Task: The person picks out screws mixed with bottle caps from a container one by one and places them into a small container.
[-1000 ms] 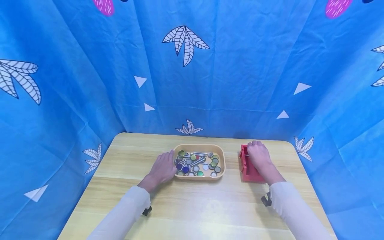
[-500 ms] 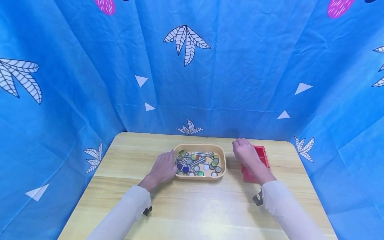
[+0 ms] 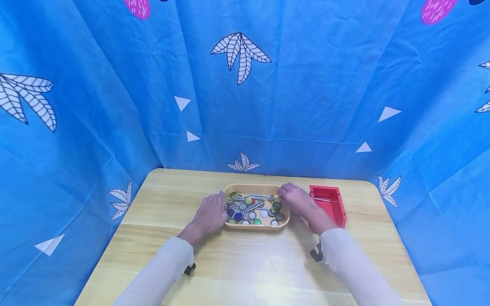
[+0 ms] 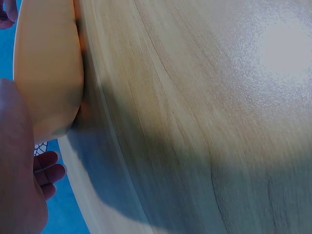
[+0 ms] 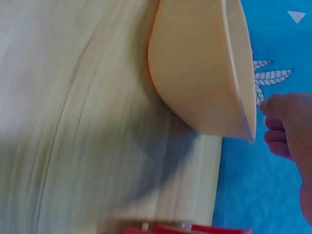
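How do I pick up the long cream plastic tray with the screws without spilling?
Probably hold the cream, oblong plastic tray by its rim at both short ends, coming from left and right together. It sits flat and stretches side to side, so that should keep it level. Its ends slope outward, so the rim overhangs.

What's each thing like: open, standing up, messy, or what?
Tub, upright, open on top.
Caps, loose and scattered inside the tub.
Screws, jumbled, lying among the caps.
Red box, open on top.
Left hand, at the tub's left end.
Right hand, at its right rim.
Curtain, hanging, creased.
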The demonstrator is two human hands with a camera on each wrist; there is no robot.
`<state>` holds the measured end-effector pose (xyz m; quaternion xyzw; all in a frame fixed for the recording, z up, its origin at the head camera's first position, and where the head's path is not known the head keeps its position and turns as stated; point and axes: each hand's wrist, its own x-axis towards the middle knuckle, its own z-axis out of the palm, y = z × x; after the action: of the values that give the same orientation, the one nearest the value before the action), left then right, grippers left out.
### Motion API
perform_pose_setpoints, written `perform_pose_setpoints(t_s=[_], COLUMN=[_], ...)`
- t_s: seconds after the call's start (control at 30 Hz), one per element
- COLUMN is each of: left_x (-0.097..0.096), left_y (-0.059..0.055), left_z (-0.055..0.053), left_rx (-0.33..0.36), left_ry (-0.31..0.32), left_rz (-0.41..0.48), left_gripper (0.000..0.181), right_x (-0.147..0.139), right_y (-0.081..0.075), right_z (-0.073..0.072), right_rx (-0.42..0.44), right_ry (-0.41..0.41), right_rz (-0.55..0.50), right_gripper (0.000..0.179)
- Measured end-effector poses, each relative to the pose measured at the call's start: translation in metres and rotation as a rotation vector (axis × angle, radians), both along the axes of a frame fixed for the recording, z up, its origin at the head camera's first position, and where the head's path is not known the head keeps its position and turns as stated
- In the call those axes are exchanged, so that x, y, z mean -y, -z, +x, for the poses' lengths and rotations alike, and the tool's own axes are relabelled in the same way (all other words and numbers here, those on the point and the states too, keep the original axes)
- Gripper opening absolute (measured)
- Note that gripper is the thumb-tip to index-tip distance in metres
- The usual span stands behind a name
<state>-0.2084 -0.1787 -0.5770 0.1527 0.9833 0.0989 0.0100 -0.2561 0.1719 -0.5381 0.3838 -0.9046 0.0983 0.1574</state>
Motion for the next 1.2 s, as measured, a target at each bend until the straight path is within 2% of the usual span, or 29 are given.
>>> perform_pose_setpoints(t_s=[0.23,0.53,0.77,0.87,1.2], left_x=[-0.002,-0.001,0.0,0.0,0.0], left_y=[0.001,0.004,0.003,0.004,0.003], left_z=[0.001,-0.001,-0.001,-0.001,0.0], left_rx=[-0.024,-0.014,-0.015,-0.016,-0.018], left_ry=[-0.002,0.0,0.009,0.011,0.004], left_rz=[0.034,0.016,0.002,-0.005,0.003], left_gripper=[0.081,0.082,0.081,0.081,0.082], right_x=[0.019,0.035,0.047,0.05,0.06], right_y=[0.005,0.012,0.018,0.021,0.028], right_z=[-0.004,-0.008,-0.011,-0.012,-0.012], right_rx=[0.069,0.169,0.092,0.08,0.177], right_ry=[-0.004,-0.032,-0.102,-0.126,-0.097], right_rz=[0.013,0.034,0.027,0.019,0.07], right_gripper=[0.013,0.01,0.002,0.006,0.009])
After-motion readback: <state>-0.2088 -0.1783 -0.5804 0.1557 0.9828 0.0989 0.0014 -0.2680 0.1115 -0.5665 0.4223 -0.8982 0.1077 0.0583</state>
